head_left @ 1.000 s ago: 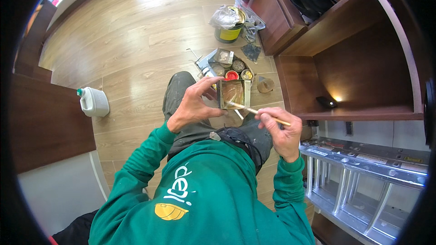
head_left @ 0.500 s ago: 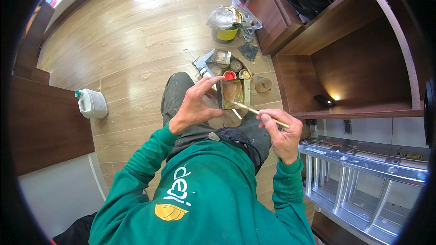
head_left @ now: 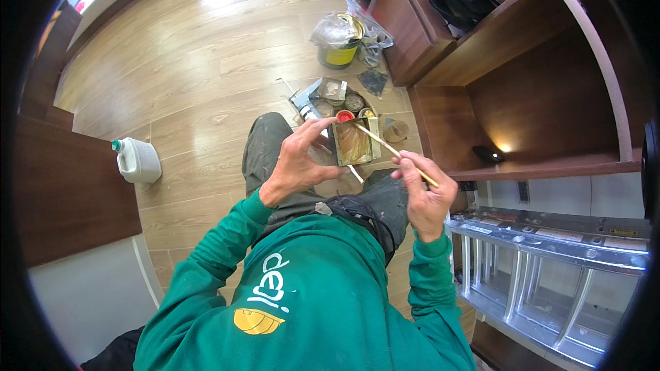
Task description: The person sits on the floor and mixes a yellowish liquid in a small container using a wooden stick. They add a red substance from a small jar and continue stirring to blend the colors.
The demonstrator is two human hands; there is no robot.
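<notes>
Your left hand grips the small rectangular tin by its edge while your right hand pinches a thin brush, tip dipped inside.

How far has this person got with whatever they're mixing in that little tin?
Done: the small rectangular tin is open and shows brown-yellow liquid. In hand: the left hand holds the tin while the right hand has a thin stick with its tip in the tin. Left: nothing looks freshly coated; the dark wooden shelf unit shows no wet patch.
</notes>
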